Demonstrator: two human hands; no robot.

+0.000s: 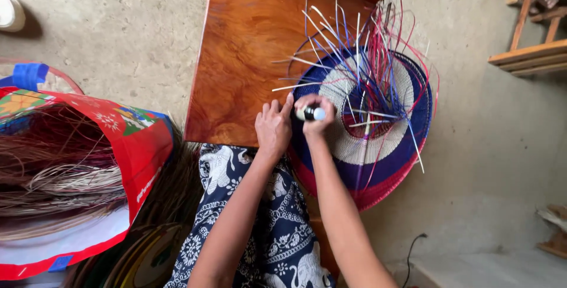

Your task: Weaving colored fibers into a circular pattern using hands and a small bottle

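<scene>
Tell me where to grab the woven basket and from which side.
Grip the basket by its bare near rim, coming from the person's side. Loose strands stick up from the centre and far edge, and the left hand and right hand occupy the table-side edge.

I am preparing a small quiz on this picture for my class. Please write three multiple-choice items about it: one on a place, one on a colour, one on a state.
1. Where does the woven basket lie?
A. on the wooden table's right edge
B. inside the red bag
C. on the floor by the wooden rack

2. Which colour is the basket's broad outer band?
A. green
B. dark blue
C. yellow

3. How is the right hand?
A. open and flat
B. closed around a small tool
C. hidden from view

Answers: 1 A, it overhangs the wooden table. 2 B, blue rings the white centre. 3 B, fingers wrap a small tool, while the left hand rests beside it.
</scene>
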